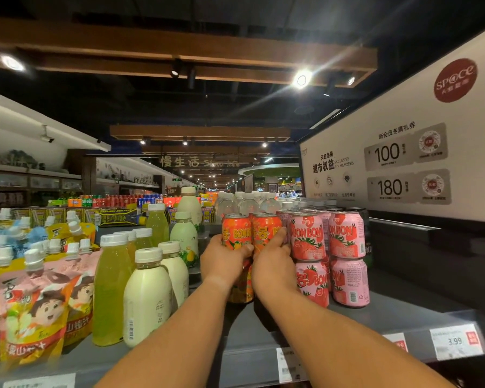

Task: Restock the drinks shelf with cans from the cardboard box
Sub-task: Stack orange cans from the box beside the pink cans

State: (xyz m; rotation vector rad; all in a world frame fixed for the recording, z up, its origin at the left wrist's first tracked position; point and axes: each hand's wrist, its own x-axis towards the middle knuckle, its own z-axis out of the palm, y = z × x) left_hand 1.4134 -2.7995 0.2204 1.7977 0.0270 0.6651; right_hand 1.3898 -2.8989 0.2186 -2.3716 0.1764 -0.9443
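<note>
left hand [225,260] wrapped round an upright orange bon bon can [236,231], top tier on the grey shelf [403,312], label facing out, long axis vertical. right hand [273,263] gripping the neighbouring orange can [266,229], equally upright. just right, touching, pink strawberry cans [347,260] stacked two high.

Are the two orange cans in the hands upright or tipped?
Upright: both orange cans show tops upward, stacked on lower cans, left hand and right hand gripping them.
</note>
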